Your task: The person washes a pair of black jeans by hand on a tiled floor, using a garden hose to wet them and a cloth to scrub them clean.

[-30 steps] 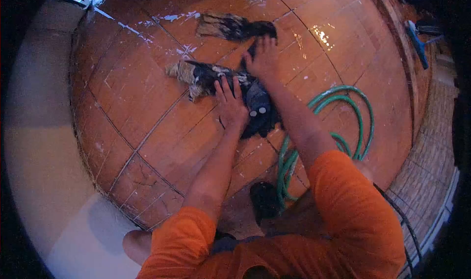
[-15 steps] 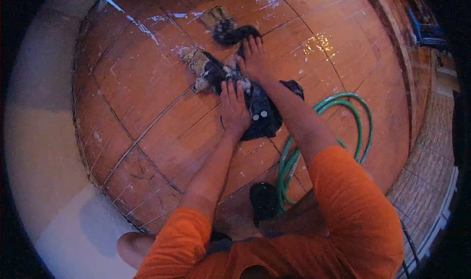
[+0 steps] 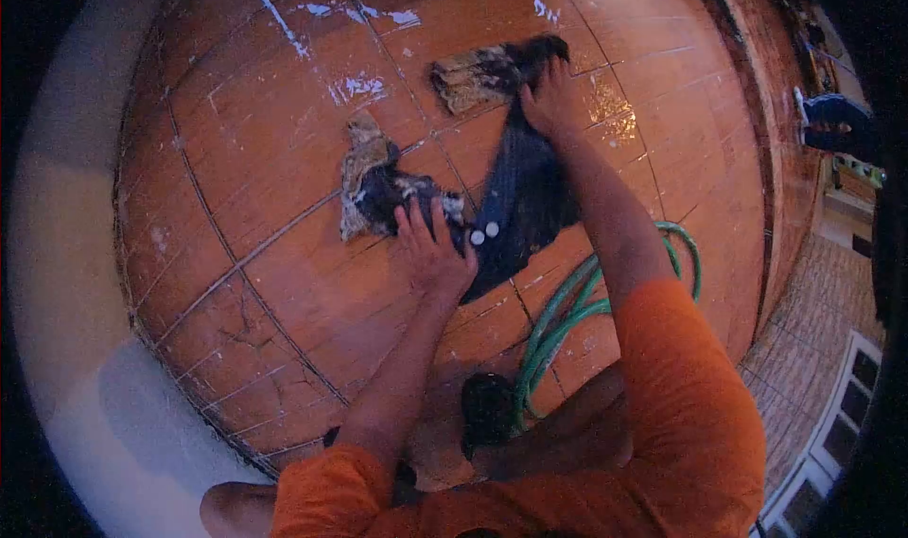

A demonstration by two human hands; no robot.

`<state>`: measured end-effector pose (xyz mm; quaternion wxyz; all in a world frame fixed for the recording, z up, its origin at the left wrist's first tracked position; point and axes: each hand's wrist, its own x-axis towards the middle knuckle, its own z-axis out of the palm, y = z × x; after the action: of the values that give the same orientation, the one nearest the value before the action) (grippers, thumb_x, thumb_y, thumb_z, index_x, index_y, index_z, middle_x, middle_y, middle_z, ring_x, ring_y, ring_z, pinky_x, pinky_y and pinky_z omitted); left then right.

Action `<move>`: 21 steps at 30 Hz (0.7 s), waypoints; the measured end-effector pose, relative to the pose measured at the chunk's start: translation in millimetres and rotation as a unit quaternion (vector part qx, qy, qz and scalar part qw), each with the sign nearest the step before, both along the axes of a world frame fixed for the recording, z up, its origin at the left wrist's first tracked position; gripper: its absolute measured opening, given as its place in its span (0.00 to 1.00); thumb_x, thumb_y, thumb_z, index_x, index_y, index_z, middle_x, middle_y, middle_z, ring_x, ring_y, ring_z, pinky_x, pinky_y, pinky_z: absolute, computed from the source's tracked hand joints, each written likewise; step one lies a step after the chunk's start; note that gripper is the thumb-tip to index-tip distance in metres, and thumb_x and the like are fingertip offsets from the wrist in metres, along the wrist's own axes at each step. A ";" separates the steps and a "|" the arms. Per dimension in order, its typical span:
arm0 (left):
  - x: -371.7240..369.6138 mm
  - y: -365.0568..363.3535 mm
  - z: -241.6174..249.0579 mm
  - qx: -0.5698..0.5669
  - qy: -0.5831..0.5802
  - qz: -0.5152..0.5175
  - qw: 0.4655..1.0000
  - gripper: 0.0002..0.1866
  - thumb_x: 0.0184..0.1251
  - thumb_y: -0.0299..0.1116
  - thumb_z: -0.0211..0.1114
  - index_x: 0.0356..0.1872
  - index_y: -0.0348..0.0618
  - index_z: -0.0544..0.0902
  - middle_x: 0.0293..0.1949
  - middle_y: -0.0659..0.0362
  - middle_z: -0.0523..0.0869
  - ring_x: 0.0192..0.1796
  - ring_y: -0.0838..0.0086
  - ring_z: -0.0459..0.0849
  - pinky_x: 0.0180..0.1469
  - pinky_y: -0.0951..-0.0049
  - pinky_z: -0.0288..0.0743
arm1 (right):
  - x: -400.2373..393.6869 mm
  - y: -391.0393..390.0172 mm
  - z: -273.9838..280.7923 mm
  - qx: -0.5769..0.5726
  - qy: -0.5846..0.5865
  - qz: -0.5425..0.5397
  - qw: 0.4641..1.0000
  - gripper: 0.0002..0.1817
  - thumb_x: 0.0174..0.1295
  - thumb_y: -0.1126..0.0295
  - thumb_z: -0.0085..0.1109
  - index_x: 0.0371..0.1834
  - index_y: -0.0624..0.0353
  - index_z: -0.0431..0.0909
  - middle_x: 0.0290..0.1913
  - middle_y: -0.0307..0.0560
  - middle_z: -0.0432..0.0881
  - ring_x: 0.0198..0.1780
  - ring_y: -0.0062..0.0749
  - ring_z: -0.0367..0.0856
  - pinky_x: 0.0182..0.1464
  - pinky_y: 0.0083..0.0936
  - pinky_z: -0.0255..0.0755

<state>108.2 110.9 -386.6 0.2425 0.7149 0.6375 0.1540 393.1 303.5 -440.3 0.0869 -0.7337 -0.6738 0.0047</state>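
Note:
A dark, wet-looking garment with pale mottled ends lies spread on the tiled floor. Two white round buttons show near its middle. My left hand rests flat on its left part, fingers apart, beside the crumpled pale end. At the upper right, my right hand grips the cloth where the other pale-ended piece joins the body. The cloth under both palms is hidden.
A coiled green hose lies on the orange-brown tile floor below my right forearm. A dark shoe is close to the coil. Wet patches shine on the tiles. A pale wall curves along the left.
The garment is spread wider, its two pale ends farther apart. My right hand has moved up and right with the cloth, and my left hand slightly down. The view has shifted.

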 end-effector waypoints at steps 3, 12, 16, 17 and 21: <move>5.6 13.3 5.7 -0.035 -0.014 -0.014 0.999 0.47 0.54 0.39 0.71 0.75 0.41 0.59 0.76 0.39 0.55 0.79 0.36 0.45 0.77 0.39 0.48 | -41.5 10.5 -6.6 0.036 0.002 -0.007 0.999 0.43 0.69 0.45 0.47 0.73 0.76 0.59 0.77 0.72 0.54 0.78 0.71 0.47 0.79 0.55 0.39; 8.6 21.3 -12.0 0.030 -0.014 -0.022 0.999 0.50 0.51 0.38 0.73 0.75 0.38 0.56 0.76 0.36 0.52 0.78 0.33 0.45 0.77 0.39 0.47 | -35.6 38.3 -6.2 0.040 0.016 0.008 0.999 0.43 0.65 0.48 0.52 0.72 0.76 0.59 0.77 0.74 0.52 0.78 0.71 0.48 0.79 0.54 0.40; 7.9 37.4 -2.1 0.008 -0.035 -0.036 0.999 0.49 0.49 0.34 0.70 0.76 0.42 0.57 0.75 0.37 0.55 0.78 0.34 0.49 0.76 0.38 0.49 | -119.3 61.9 -5.2 -0.018 0.163 0.076 0.984 0.42 0.63 0.49 0.54 0.73 0.71 0.61 0.78 0.69 0.53 0.80 0.63 0.48 0.80 0.51 0.40; 8.6 36.0 -4.5 0.006 -0.028 -0.039 0.999 0.49 0.49 0.34 0.70 0.76 0.42 0.57 0.75 0.37 0.55 0.78 0.34 0.49 0.76 0.38 0.49 | -161.1 56.2 8.3 -0.025 0.252 0.107 0.962 0.42 0.61 0.49 0.55 0.73 0.68 0.62 0.78 0.66 0.55 0.80 0.61 0.48 0.80 0.49 0.41; -24.8 33.6 -15.8 0.050 -0.003 -0.002 0.999 0.49 0.49 0.34 0.70 0.76 0.42 0.58 0.75 0.37 0.57 0.77 0.33 0.51 0.76 0.39 0.49 | -249.3 50.0 8.2 -0.025 0.124 0.209 0.970 0.41 0.62 0.49 0.56 0.73 0.65 0.63 0.78 0.62 0.57 0.80 0.58 0.50 0.80 0.48 0.43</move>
<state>83.4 144.5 -402.3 0.2084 0.7269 0.6269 0.1876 143.9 353.5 -432.1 0.1484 -0.5726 -0.7956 0.1309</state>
